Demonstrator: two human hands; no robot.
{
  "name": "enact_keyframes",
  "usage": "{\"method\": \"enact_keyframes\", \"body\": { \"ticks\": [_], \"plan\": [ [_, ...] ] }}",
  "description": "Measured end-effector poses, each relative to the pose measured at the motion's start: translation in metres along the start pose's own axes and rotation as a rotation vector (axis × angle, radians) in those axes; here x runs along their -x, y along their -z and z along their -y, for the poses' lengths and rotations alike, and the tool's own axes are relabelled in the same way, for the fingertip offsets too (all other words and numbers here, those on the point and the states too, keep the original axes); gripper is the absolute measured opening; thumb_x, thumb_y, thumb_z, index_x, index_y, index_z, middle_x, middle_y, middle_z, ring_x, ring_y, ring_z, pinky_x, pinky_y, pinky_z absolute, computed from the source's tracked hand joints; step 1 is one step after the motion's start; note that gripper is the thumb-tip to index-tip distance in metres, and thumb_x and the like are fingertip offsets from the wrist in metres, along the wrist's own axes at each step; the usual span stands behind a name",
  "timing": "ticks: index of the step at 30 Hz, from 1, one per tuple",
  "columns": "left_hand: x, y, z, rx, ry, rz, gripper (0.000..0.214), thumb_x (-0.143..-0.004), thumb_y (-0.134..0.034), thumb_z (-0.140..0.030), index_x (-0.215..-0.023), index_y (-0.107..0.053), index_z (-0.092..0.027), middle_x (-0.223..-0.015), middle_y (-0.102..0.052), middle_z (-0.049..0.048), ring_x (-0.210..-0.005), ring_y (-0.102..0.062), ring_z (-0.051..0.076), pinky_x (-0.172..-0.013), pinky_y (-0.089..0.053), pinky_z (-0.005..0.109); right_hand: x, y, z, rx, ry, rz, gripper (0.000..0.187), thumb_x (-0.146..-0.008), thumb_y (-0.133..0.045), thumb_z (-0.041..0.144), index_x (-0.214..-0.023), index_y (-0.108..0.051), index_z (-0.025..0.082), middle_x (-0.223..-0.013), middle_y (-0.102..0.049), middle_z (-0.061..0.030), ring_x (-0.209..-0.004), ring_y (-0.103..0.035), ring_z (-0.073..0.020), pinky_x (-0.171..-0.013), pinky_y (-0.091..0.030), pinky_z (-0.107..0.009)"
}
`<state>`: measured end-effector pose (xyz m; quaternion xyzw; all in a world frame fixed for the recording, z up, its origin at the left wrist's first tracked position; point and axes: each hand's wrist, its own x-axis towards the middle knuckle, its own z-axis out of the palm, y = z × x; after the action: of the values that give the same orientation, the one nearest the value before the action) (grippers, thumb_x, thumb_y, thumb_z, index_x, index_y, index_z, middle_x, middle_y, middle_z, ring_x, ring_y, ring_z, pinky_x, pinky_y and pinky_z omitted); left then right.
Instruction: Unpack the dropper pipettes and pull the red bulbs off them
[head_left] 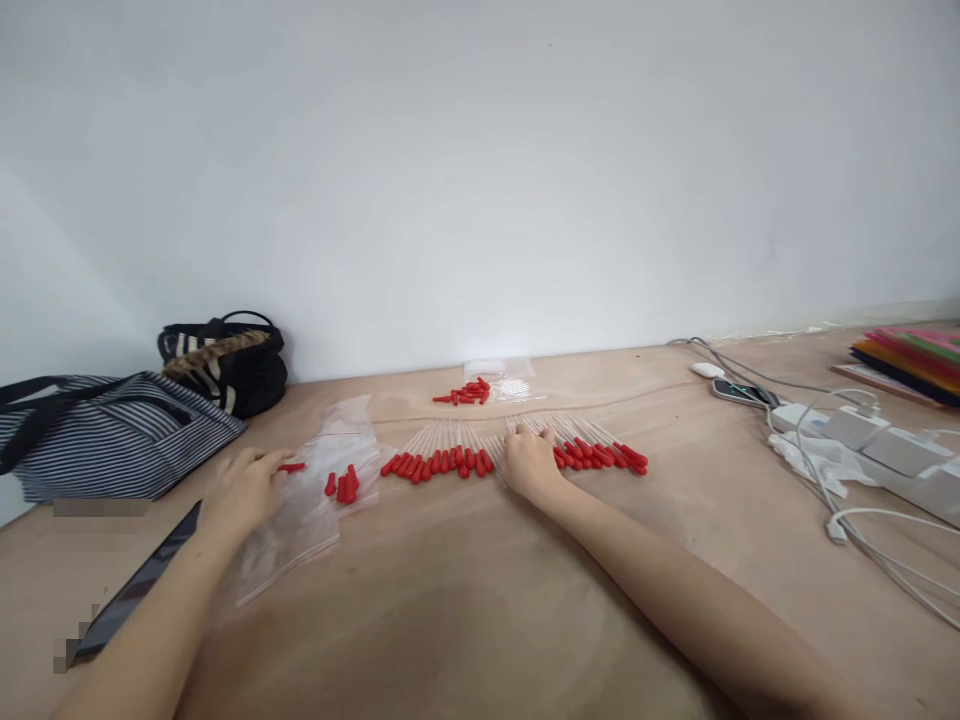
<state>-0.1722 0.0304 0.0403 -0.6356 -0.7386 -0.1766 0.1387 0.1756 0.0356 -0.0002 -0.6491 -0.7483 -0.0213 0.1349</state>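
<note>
Find red-bulbed droppers (445, 460) in a loose row across the middle of the table (450, 600), bulbs toward the near edge, thin stems (450, 434) toward the wall – fanned side by side, presumably to keep each apart and easy to pick out. Looks split in two by the right hand (531, 462), set down over the stems between the row's two parts. Bent fingers there; cannot tell whether clamped on a stem or merely resting, with tips lost among the stems.

Just left of the row, note clear plastic bags (274, 560) lying flat, with a few loose red bulbs (346, 485) on top – seemingly used as a mat, perhaps to stop any rolling. At the left hand (244, 487), over the bags' left side, see a single red bulb (291, 467) right by the fingertips; cannot tell whether pinched or only touched.

Beyond the row, near the wall (480, 180), see a second pile of red bulbs (466, 395) beside bare clear stems (511, 388), probably heaped there for lack of need to sort.

Farther out, to the left: striped bag (112, 430), black bag (262, 370), dark flat device (140, 588). To the right: power strip (904, 450), coloured sheets (911, 360), likely pushed aside for working room.
</note>
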Motion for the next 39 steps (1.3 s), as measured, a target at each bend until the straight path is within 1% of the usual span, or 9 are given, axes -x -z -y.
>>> {"method": "enact_keyframes", "body": {
  "ticks": [5,12,17,20,22,27,33,36,39],
  "plan": [
    [-0.016,-0.008,0.015,-0.249,-0.046,0.267,0.025,-0.078,-0.045,-0.020,-0.099,-0.059,-0.022,-0.104,-0.054,0.0052,-0.098,-0.047,0.024,-0.080,-0.036,0.032,0.001,-0.001,0.000,-0.018,0.007,-0.003,0.021,-0.075,-0.044,0.013,-0.076,-0.065,0.011,-0.086,-0.058,-0.0142,-0.072,-0.054,-0.0194,-0.071,-0.026,-0.035],
    [-0.021,-0.005,0.006,-0.251,-0.010,0.316,0.015,-0.081,-0.042,-0.026,-0.078,-0.054,-0.018,-0.078,-0.059,0.0033,-0.076,-0.054,0.021,-0.062,-0.037,0.025,0.005,0.003,-0.004,-0.088,0.040,-0.069,0.021,-0.077,-0.043,0.015,-0.076,-0.063,0.012,-0.084,-0.058,-0.0122,-0.079,-0.053,-0.0202,-0.071,-0.025,-0.034],
    [-0.011,0.008,-0.010,-0.226,-0.065,0.232,0.018,-0.084,-0.033,-0.026,-0.087,-0.049,-0.018,-0.083,-0.059,0.0050,-0.081,-0.055,0.023,-0.067,-0.038,0.027,0.022,0.009,-0.024,-0.199,0.115,-0.314,0.020,-0.079,-0.043,0.017,-0.078,-0.063,0.016,-0.084,-0.058,-0.0070,-0.078,-0.052,-0.0160,-0.073,-0.023,-0.033],
    [0.007,0.007,-0.026,-0.027,-0.076,0.135,0.015,-0.079,-0.041,-0.028,-0.090,-0.045,-0.017,-0.086,-0.059,0.0037,-0.082,-0.057,0.019,-0.070,-0.039,0.025,0.042,0.011,-0.044,-0.233,0.196,-0.477,0.019,-0.080,-0.044,0.018,-0.077,-0.063,0.018,-0.082,-0.057,-0.0037,-0.073,-0.051,-0.0129,-0.075,-0.021,-0.033],
    [0.020,0.003,-0.037,0.102,-0.011,0.136,0.019,-0.073,-0.048,-0.031,-0.086,-0.045,-0.018,-0.078,-0.060,0.0015,-0.073,-0.059,0.017,-0.065,-0.041,0.022,0.055,0.010,-0.057,-0.227,0.226,-0.553,0.019,-0.080,-0.044,0.019,-0.078,-0.063,0.019,-0.079,-0.057,-0.0028,-0.070,-0.050,-0.0119,-0.075,-0.021,-0.032],
    [0.041,-0.004,-0.051,0.211,0.111,0.158,0.021,-0.065,-0.051,-0.040,-0.069,-0.047,-0.020,-0.062,-0.059,0.0002,-0.059,-0.058,0.018,-0.054,-0.041,0.024,0.073,0.006,-0.076,-0.155,0.247,-0.568,0.019,-0.080,-0.045,0.018,-0.076,-0.063,0.020,-0.076,-0.057,-0.0023,-0.068,-0.049,-0.0110,-0.072,-0.020,-0.031],
    [0.045,0.011,-0.050,0.251,0.194,0.074,0.025,-0.065,-0.051,-0.044,-0.067,-0.049,-0.020,-0.062,-0.060,0.0006,-0.060,-0.058,0.018,-0.057,-0.042,0.026,0.074,0.009,-0.076,-0.142,0.227,-0.581,0.019,-0.079,-0.045,0.019,-0.073,-0.063,0.020,-0.076,-0.058,-0.0018,-0.066,-0.049,-0.0107,-0.070,-0.020,-0.031],
    [0.047,0.012,-0.060,0.255,0.066,-0.006,0.024,-0.069,-0.049,-0.043,-0.071,-0.052,-0.020,-0.063,-0.059,0.0001,-0.059,-0.056,0.018,-0.056,-0.041,0.027,0.071,0.009,-0.074,-0.149,0.213,-0.585,0.018,-0.079,-0.046,0.020,-0.074,-0.064,0.021,-0.075,-0.058,-0.0016,-0.068,-0.050,-0.0117,-0.070,-0.019,-0.031],
    [0.053,0.005,-0.094,0.365,-0.234,-0.018,0.021,-0.074,-0.046,-0.038,-0.070,-0.055,-0.019,-0.066,-0.060,0.0015,-0.064,-0.055,0.017,-0.060,-0.042,0.027,0.069,0.009,-0.073,-0.154,0.210,-0.590,0.019,-0.079,-0.046,0.020,-0.074,-0.064,0.021,-0.073,-0.058,-0.0013,-0.067,-0.051,-0.0117,-0.071,-0.019,-0.031]
  ]
}}
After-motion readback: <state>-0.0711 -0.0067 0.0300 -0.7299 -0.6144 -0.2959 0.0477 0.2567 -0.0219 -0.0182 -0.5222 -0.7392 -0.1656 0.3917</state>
